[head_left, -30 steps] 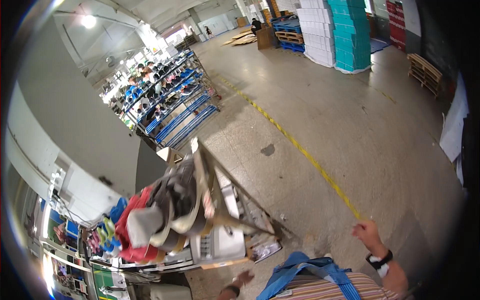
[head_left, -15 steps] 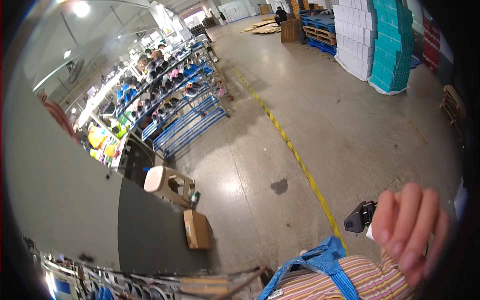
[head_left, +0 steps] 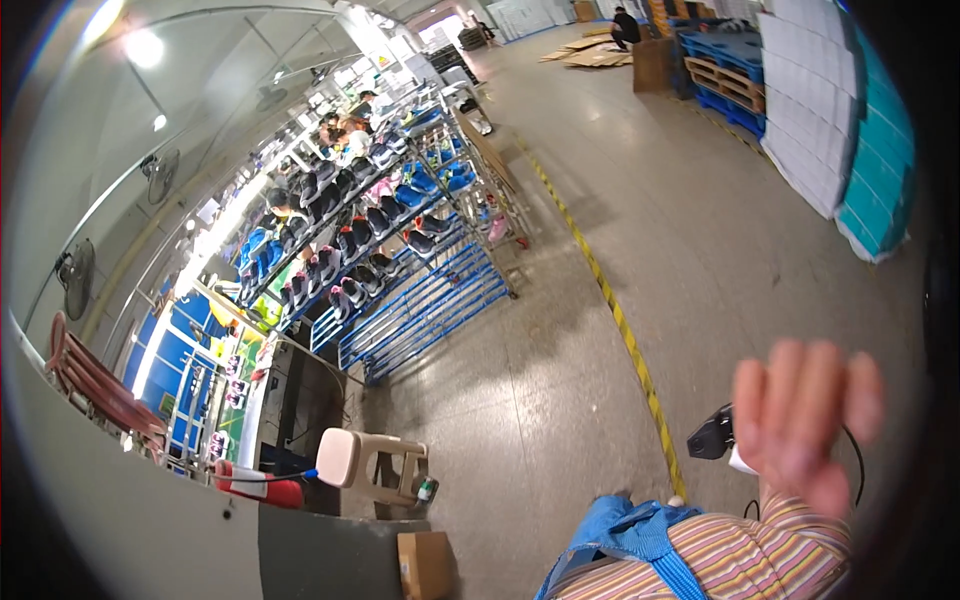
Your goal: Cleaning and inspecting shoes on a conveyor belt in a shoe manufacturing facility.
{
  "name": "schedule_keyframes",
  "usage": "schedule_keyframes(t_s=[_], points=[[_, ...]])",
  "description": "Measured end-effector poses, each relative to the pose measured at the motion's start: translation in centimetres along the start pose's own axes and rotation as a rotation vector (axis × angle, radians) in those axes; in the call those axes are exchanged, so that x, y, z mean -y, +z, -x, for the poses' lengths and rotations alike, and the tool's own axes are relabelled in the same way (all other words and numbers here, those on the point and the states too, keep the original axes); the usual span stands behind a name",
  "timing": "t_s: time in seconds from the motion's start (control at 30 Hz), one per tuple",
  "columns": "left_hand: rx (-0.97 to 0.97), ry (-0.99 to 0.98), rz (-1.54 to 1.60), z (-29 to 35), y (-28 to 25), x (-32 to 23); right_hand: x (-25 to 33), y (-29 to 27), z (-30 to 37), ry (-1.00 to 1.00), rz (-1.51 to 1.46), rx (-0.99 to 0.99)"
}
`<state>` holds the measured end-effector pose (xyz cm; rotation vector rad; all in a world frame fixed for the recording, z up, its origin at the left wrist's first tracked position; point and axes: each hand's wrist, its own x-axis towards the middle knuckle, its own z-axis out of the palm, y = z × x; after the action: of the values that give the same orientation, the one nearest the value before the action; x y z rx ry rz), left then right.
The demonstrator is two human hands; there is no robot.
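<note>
My right hand (head_left: 812, 415) is raised at the lower right, blurred by motion. Its fingers are loosely bent with gaps between some of them, and I see nothing held in them. A small black camera-like device (head_left: 712, 433) sits beside the wrist, with a white piece under it and a thin black cable. The arm wears a striped sleeve (head_left: 755, 545). Next to it, blue apron cloth (head_left: 625, 530) bunches at the lower edge. My left hand is out of view.
A beige stool (head_left: 340, 458) and a cardboard box (head_left: 425, 565) stand near a grey wall (head_left: 320, 550). Racks of shoes (head_left: 350, 235) line the left. Yellow-black floor tape (head_left: 622, 325) runs ahead. Blue pallets (head_left: 720, 48) and white stacks (head_left: 815, 110) stand right; a person (head_left: 625, 28) crouches far off.
The view has shifted, so the stool sits lower and the wall covers less, exposing more workshop at the left. My right hand has moved slightly up in the picture and is more blurred.
</note>
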<state>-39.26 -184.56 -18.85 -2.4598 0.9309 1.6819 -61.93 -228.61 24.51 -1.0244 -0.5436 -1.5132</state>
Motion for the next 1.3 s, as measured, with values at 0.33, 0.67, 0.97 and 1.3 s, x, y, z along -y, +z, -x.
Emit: schedule_keyframes(t_s=[0.33, 0.67, 0.97, 1.3], points=[[-0.230, 0.154, 0.092, -21.5, -28.4, -21.2, -29.7, -20.2, -11.5, 0.480, 0.465, 0.844], [-0.643, 0.254, 0.387, -34.5, -53.6, -30.8, -52.7, -40.1, -33.0, 0.614, 1.100, 0.784], [-0.933, -0.001, 0.242, -36.4, -56.0, -40.0, -96.4, -59.3, -55.1, 0.238, 1.255, 0.765], [-0.956, -0.244, 0.458, -39.0, -64.4, -54.1, -123.9, -60.9, -60.9, 0.473, 1.661, 1.291]])
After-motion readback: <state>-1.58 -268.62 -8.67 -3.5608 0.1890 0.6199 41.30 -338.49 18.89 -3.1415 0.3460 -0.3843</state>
